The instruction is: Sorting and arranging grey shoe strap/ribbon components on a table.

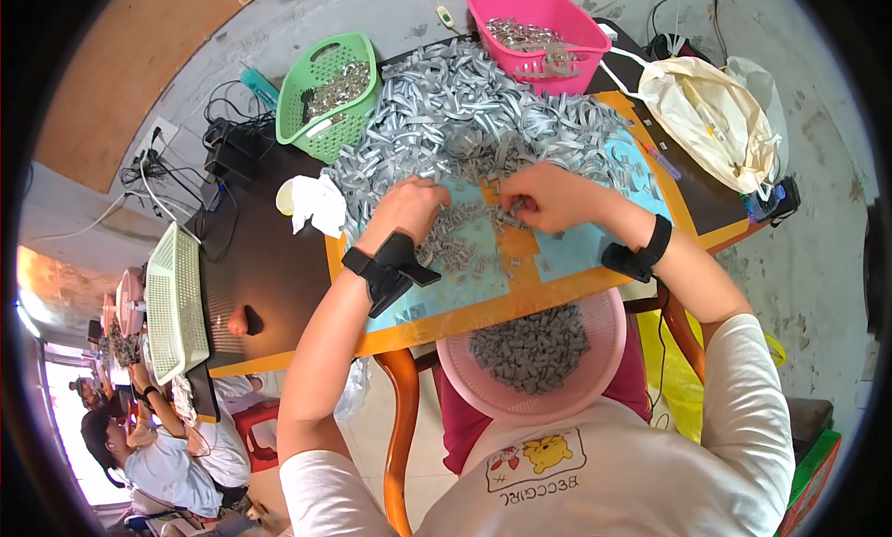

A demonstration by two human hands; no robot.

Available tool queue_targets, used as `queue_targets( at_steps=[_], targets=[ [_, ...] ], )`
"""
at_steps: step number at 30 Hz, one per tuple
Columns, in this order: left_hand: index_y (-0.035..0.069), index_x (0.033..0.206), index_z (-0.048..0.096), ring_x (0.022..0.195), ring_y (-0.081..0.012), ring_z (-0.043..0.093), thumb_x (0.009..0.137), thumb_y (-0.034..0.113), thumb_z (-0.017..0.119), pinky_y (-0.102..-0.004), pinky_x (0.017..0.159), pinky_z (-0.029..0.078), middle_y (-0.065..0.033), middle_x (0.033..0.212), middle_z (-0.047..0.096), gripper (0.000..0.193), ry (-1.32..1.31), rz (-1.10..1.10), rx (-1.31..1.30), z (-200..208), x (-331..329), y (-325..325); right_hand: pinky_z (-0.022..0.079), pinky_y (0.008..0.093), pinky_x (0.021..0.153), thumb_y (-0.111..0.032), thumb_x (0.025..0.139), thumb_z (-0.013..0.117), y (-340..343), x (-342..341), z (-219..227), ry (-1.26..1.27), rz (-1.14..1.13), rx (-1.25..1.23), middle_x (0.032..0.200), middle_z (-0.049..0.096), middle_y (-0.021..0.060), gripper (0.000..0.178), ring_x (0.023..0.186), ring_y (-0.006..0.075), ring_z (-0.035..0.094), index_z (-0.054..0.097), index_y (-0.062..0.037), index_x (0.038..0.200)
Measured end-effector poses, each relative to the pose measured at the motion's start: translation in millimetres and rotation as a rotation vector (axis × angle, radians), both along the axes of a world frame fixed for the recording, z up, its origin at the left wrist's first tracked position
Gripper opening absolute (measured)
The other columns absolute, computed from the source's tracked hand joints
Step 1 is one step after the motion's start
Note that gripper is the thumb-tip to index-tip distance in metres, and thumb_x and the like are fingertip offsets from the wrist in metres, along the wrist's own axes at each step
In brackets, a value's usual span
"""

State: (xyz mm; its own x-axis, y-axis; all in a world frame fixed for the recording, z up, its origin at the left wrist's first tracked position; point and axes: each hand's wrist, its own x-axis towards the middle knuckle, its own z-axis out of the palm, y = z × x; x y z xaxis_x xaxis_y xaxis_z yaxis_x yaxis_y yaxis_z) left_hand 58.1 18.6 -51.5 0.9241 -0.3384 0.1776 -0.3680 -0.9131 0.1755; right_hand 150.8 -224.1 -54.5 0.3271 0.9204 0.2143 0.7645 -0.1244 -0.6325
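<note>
Both hands are working on a heap of grey ribbon strips (465,100): the left hand (409,207) is resting on it, the right hand (544,195) is pinching a small grey piece (514,205) above a round pink plastic basin (609,319).

Strip heap (465,100) blocks beyond both hands (409,207); baskets (330,96) behind it; clear mat (557,254) toward the body.

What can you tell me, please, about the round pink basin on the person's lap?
The pink basin is a round, shallow bowl that looks like plastic. It sits upright on the person's lap, its far rim tucked under the table edge. A heap of small grey folded pieces fills its middle. Neither hand touches it.
</note>
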Motion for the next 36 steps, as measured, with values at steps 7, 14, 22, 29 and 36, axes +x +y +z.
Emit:
queue_targets(
  at_steps=[7,14,22,29,36],
  targets=[
    [0.004,0.083,0.060,0.090,-0.0298,0.059,0.074,0.004,0.059,-0.0398,0.078,0.048,-0.0110,0.084,0.060,0.009,0.016,0.006,0.040,1,1,-4,0.044,0.0306,0.056,-0.013,0.072,0.069,4,2,-1,0.103,-0.050,-0.091,0.064,0.055,0.0083,0.018,0.060,0.0189,0.056,0.061,-0.0010,0.083],
    [0.003,0.085,0.059,0.091,-0.0320,0.059,0.074,0.004,0.058,-0.0407,0.076,0.049,-0.0131,0.085,0.059,0.010,0.099,0.014,0.046,6,4,-7,0.040,0.0204,0.050,-0.015,0.081,0.066,-10,12,10,1.101,-0.234,0.221,0.070,0.057,-0.0006,0.015,0.060,0.0090,0.054,0.062,-0.0026,0.089],
    [0.003,0.083,0.058,0.087,-0.0330,0.059,0.076,0.004,0.058,-0.0410,0.075,0.048,-0.0137,0.086,0.059,0.007,0.146,-0.020,0.028,4,11,-9,0.043,0.0311,0.054,-0.016,0.083,0.063,-3,11,-5,0.272,-0.114,0.056,0.066,0.060,0.0016,0.009,0.060,0.0139,0.057,0.066,-0.0087,0.088],
    [0.003,0.082,0.054,0.078,-0.0322,0.058,0.077,0.001,0.061,-0.0388,0.069,0.047,-0.0130,0.078,0.059,0.009,0.009,0.100,-0.224,16,1,-3,0.045,0.0359,0.058,-0.017,0.074,0.068,8,0,-12,-0.226,-0.123,-0.066,0.068,0.063,0.0085,0.014,0.062,0.0264,0.060,0.066,-0.0122,0.087],
    [0.004,0.098,0.061,0.079,-0.0356,0.058,0.081,0.000,0.052,-0.0396,0.071,0.046,-0.0164,0.085,0.059,0.019,-0.048,0.075,-0.489,21,-24,-12,0.044,0.0367,0.057,-0.016,0.076,0.067,5,2,-1,-0.030,-0.147,-0.066,0.065,0.062,0.0092,0.012,0.061,0.0260,0.059,0.067,-0.0064,0.084]
  ],
)
